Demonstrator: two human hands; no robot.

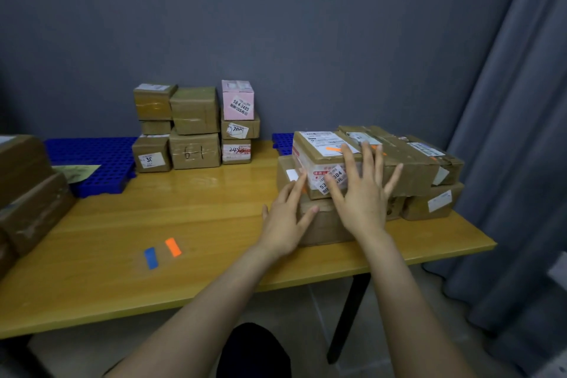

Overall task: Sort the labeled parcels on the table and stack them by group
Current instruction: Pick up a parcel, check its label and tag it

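Sits right of centre in the frame: a white-faced parcel [319, 156] with an orange mark on its top and a printed sticker on its near face, resting on a plain brown parcel [325, 221] at the bench's near right edge. Best squared up now with flat palms, pushed gently until its near face lines up with the box below; no squeezing needed, only even pressure from both sides so nothing slides off the bench [196, 218] edge. Worth checking that the orange mark matches its neighbours before leaving it there.

Touching it on the right: a long brown parcel [399, 159], taped and creased, also bearing an orange fleck, with another brown parcel [432, 202] under its far end. Cardboard looks soft and dented, likely light.

Right hand [362, 193] spread wide, fingers [349, 163] released and laid over the seam between the white-faced and long parcels, gripping nothing. Left hand [285, 224] lower, fingers [296, 190] released too, tips against the near corner of the stack.

Further out, upper centre-left: a sorted cluster of small boxes, among them a pink box [237, 100] on top, standing partly on a blue grid mat [92, 156]. Lower left of centre: a blue strip [151, 258] and an orange strip [173, 247] lying flat on the wood. Far left edge: larger brown cartons [27, 193], partly cut off.
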